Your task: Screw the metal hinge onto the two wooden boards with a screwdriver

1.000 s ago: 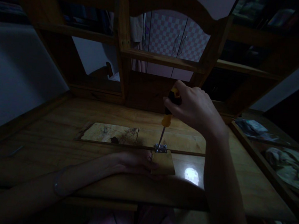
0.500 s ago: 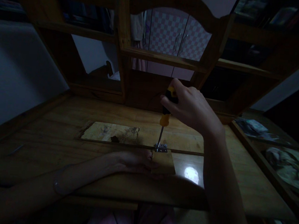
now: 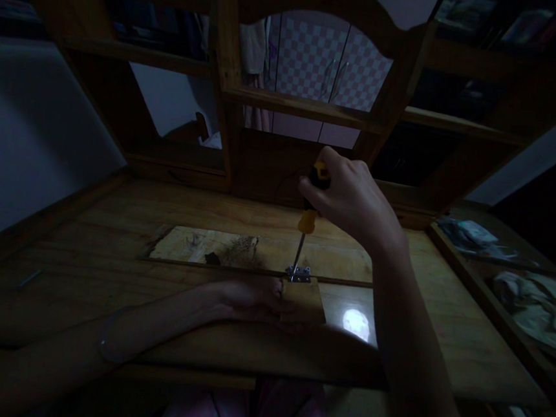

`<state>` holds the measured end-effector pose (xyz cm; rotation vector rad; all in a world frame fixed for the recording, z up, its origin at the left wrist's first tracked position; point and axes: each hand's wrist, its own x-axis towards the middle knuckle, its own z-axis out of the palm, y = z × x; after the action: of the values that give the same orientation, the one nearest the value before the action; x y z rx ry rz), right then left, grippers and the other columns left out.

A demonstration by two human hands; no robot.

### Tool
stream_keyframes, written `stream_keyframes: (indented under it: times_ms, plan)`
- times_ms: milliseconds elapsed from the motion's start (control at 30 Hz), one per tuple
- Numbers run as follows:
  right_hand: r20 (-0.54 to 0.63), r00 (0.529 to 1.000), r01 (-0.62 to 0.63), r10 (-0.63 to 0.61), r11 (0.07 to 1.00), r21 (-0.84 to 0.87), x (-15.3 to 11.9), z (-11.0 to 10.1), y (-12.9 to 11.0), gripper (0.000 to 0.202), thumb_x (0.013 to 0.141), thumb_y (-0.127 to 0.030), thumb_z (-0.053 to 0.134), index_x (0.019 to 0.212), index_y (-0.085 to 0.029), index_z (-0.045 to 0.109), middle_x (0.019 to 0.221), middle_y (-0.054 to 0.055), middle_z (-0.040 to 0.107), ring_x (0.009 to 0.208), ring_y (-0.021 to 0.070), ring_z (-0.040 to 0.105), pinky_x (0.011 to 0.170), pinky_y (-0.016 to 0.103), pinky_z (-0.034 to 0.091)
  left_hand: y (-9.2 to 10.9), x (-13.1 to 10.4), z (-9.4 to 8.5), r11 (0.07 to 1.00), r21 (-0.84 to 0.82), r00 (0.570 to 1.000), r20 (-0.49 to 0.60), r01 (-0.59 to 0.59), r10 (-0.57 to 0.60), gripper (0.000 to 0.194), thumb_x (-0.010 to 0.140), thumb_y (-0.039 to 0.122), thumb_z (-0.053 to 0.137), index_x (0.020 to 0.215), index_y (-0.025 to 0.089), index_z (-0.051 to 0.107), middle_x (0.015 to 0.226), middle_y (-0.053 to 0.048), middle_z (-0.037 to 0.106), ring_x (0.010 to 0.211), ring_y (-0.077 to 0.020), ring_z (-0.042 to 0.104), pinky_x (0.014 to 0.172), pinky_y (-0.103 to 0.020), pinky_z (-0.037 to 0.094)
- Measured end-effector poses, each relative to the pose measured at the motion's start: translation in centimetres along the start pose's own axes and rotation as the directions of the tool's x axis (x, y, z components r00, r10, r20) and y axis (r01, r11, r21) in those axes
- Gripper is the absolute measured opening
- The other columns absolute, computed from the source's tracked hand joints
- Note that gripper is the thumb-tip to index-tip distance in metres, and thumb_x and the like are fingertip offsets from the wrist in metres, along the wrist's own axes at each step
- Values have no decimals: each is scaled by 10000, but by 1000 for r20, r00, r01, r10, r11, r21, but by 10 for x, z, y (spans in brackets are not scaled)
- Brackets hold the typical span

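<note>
My right hand (image 3: 350,192) is closed round the yellow and black handle of a screwdriver (image 3: 307,221), which stands nearly upright. Its metal tip comes down on a small silver hinge (image 3: 300,275). The hinge lies along the far edge of a small square wooden block (image 3: 305,303). From the left, my left hand (image 3: 255,299) grips this block, fingers wrapped at its left side and near edge. Behind the hinge runs a long flat board (image 3: 317,258), rough and stained at its left part. A screw under the tip is too small to make out.
The wooden desk top (image 3: 94,244) carries a thin light rod (image 3: 29,279) at the left. A glossy white surface (image 3: 348,299) reflects a lamp right of the block. Wooden shelving (image 3: 301,107) rises behind; a crumpled cloth (image 3: 536,309) and plastic packets (image 3: 478,232) lie at the right.
My right wrist and forearm have turned slightly to the left, the screwdriver tip staying on the hinge. The left hand and block hold still.
</note>
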<state>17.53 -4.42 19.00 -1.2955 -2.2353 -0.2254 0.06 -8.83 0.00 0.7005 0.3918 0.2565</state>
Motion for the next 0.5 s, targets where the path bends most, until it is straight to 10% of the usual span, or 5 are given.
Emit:
stream_keyframes:
  times_ms: [500]
  plan:
    - [88,986,129,-139,986,104,-3,-14,1,201,919,-332,539,1020,-193,644,845,40,647,780,189,585,702,294,365,-1,1,-2,1000,10,999,38,3,-4,285,840,185,752,1092,71,686,1077,-139,714,1039,-221,682,1062,-400,468]
